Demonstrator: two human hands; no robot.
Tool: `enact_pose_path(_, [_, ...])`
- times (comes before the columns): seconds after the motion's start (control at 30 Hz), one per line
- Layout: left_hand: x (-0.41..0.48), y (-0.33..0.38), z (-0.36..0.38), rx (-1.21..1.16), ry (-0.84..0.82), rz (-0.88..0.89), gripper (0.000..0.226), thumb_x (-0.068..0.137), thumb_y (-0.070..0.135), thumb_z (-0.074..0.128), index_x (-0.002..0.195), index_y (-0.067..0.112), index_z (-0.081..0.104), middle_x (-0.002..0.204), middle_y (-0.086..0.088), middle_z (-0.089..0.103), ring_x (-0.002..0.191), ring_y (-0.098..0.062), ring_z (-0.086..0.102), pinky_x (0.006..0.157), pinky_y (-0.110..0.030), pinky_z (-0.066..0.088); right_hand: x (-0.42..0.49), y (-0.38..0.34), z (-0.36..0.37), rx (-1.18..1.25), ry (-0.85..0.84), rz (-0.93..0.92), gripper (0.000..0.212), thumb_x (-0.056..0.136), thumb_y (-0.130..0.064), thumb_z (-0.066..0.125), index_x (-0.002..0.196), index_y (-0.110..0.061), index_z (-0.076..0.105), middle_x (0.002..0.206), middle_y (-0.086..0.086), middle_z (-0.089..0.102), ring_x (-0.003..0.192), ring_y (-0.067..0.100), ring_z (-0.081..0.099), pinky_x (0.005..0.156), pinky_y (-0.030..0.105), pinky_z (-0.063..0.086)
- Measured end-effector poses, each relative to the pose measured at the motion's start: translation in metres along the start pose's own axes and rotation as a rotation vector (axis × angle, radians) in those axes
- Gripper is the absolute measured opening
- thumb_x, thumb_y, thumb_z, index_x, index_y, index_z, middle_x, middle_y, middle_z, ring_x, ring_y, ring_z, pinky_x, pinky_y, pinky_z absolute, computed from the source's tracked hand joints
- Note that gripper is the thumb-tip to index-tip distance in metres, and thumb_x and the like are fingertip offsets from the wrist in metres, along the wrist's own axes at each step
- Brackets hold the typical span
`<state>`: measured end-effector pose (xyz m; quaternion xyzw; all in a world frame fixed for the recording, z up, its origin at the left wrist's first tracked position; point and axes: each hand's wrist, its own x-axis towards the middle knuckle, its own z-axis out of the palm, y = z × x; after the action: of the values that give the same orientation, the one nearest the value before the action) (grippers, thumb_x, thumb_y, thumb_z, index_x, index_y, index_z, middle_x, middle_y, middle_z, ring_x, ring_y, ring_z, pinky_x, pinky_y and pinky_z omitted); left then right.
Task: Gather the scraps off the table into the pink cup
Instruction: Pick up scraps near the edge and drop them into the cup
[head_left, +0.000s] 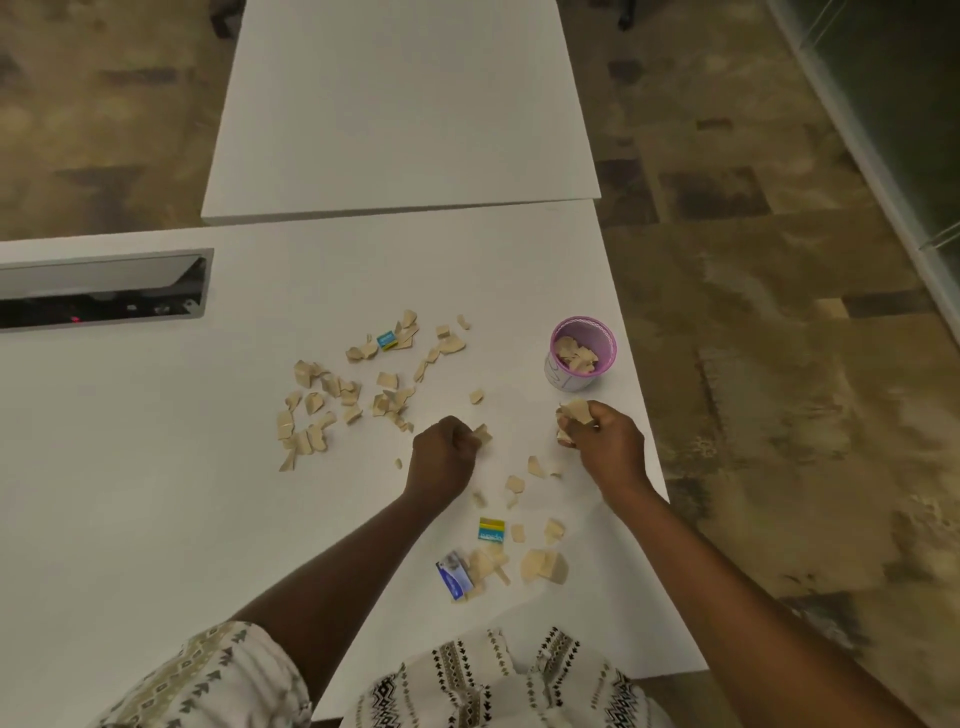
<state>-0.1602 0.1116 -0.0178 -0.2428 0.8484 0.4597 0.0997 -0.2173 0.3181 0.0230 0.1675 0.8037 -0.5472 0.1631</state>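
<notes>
The fingers (597, 415) of the right hand (605, 447) are curled tight around a bunch of scraps (574, 412), beige torn pieces that stick out above the knuckles. The hand is just in front of the pink cup (597, 332). The fingers (464, 437) of the left hand (441, 460) are also curled, and their tips pinch a single scrap (483, 433) lying on the counter (156, 467). The pink cup stands upright near the right edge of the counter, beyond the right hand and apart from it. It is partly filled with collected scraps (574, 356). A wide scatter of loose scraps (322, 410) lies beyond and to the left of the left hand, with a small blue-and-green card (387, 341) among its far pieces. A second scatter (543, 564) lies between the two forearms, near the front edge. It includes another blue-and-green card (491, 531) and a blue printed piece (454, 576). A recessed cable slot (104, 291) opens in the counter at far left. A second white table (405, 104) butts against the far edge. Patterned sleeves (234, 670) show at the bottom, and mottled carpet (779, 312) surrounds the furniture.
</notes>
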Motion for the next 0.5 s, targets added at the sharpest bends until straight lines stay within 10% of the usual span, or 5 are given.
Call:
enact_pose_path(0.23, [0.021,0.084,-0.003,-0.141,-0.01,0.019,0.009,0.087,0.009,0.059,0.083,0.004,0.065,0.075,-0.012,0.074,0.064,-0.027,0.071,0.058,-0.035,0.062,0.045,-0.038,-0.02,-0.173,0.16,-0.088,0.005,0.088,-0.012,0.064,0.086,-0.013,0.068,0.068,-0.002,0.059,0.059,0.014,0.054,0.057,0.024,0.041])
enact_pose_path(0.5, [0.072,0.161,0.037,-0.031,-0.002,0.049,0.006,0.076,0.009,0.06,0.071,0.007,0.064,0.074,-0.012,0.071,0.07,-0.034,0.07,0.068,-0.047,0.062,0.093,-0.07,-0.02,-0.435,0.048,0.014,0.029,0.085,-0.018,0.064,0.111,-0.004,0.069,0.109,0.017,0.07,0.1,0.034,0.066,0.077,0.036,0.051])
